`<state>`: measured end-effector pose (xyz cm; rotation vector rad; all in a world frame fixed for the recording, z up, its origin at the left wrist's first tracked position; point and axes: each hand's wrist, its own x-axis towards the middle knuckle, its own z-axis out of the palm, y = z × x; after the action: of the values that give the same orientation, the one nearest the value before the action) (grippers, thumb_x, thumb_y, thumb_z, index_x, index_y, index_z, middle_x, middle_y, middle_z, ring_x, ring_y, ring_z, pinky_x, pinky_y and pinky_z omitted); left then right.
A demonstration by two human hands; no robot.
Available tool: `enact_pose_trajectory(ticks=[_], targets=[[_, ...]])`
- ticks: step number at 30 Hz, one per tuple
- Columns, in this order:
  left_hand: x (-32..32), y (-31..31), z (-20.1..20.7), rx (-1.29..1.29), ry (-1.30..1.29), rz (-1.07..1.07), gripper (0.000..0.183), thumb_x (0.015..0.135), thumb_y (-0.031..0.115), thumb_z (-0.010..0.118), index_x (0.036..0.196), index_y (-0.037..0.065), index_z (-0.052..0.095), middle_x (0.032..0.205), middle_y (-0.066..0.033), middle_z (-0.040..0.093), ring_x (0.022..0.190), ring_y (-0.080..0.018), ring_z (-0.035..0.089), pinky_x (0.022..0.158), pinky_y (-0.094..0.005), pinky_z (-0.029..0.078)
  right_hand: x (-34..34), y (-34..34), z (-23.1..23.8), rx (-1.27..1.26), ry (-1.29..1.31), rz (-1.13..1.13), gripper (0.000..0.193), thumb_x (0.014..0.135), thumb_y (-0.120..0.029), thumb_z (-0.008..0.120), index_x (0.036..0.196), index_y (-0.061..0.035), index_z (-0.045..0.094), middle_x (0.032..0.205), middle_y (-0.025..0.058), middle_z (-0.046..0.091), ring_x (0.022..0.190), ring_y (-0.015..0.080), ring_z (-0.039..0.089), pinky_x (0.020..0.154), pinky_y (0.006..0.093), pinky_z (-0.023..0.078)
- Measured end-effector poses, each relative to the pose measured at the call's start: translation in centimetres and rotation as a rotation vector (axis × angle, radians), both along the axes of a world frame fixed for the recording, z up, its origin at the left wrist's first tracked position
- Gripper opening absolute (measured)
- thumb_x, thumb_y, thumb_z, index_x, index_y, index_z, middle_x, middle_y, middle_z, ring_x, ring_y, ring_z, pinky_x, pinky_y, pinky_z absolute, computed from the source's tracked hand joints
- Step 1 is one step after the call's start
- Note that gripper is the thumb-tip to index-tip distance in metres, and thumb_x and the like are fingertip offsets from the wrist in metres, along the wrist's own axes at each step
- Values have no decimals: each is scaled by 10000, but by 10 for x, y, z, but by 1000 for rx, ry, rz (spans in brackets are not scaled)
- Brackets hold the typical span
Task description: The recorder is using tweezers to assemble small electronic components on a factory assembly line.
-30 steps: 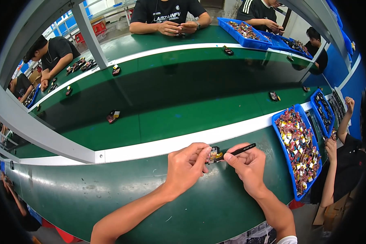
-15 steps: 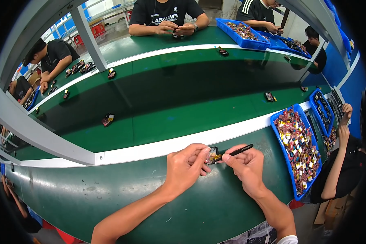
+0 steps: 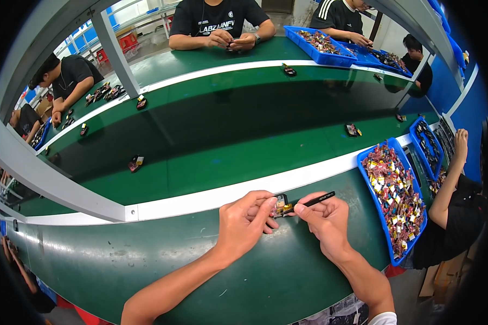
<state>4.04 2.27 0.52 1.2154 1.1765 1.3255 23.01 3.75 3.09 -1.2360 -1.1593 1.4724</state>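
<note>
My left hand [image 3: 243, 221] pinches a small black plastic casing [image 3: 280, 199] with electronic parts and a yellow piece inside. Its thumb and fingers grip the casing's left side just above the green bench. My right hand [image 3: 329, 221] holds black tweezers [image 3: 321, 199] like a pen, their tip pointing left into the casing. The tip is too small to make out clearly, so I cannot tell whether it grips anything. Both hands are close together, with the casing between them.
At my right stands a blue tray [image 3: 383, 230] heaped with small wired circuit boards; behind it is another blue tray [image 3: 435, 172] with black parts. Beyond the white rail [image 3: 255, 187], a green conveyor belt [image 3: 211, 160] carries scattered casings [image 3: 136, 163]. A co-worker's arm [image 3: 451, 187] reaches in at right.
The casings on the belt have drifted left. The co-worker's hand at right has lifted and shifted. My hands keep nearly the same pose, the tweezers still at the casing.
</note>
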Motion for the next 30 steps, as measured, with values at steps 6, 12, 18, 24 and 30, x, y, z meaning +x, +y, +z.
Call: enact_pose_trajectory(ticks=[6,12,18,24,30], targets=[[-7,4,-1,-104,-106,-103,261,1036,95,605,1207,-93,662,938,-185,727,674,-211,735,544,-283,609,0,-2,-10,181,54,-13,138,904,52,742,1018,53,664,880,107,740,695,53,664,490,180,370],[-11,5,-3,-125,-173,-175,290,1057,141,582,1225,-82,660,981,-190,727,693,-237,741,535,-290,606,-1,-6,-18,473,-77,-50,98,854,35,803,912,54,727,875,61,742,503,-15,443,451,188,285],[-11,4,-3,-129,-190,-182,279,1052,140,593,1219,-71,669,956,-172,728,703,-219,741,536,-283,603,-2,-7,-17,634,-245,-75,105,808,1,847,855,34,759,826,40,737,475,-15,448,437,194,270],[-10,4,-4,-110,-209,-159,274,1047,126,598,1221,-74,665,948,-169,727,704,-217,741,536,-278,601,-2,-7,-16,606,-259,-93,109,808,-7,851,859,28,761,796,32,734,473,-13,452,430,194,269],[-10,4,-5,-95,-200,-157,278,1047,114,595,1223,-92,652,969,-186,726,697,-230,740,529,-279,601,-3,-7,-14,600,-269,-89,95,806,2,845,844,28,762,806,38,741,475,-8,467,435,193,295]])
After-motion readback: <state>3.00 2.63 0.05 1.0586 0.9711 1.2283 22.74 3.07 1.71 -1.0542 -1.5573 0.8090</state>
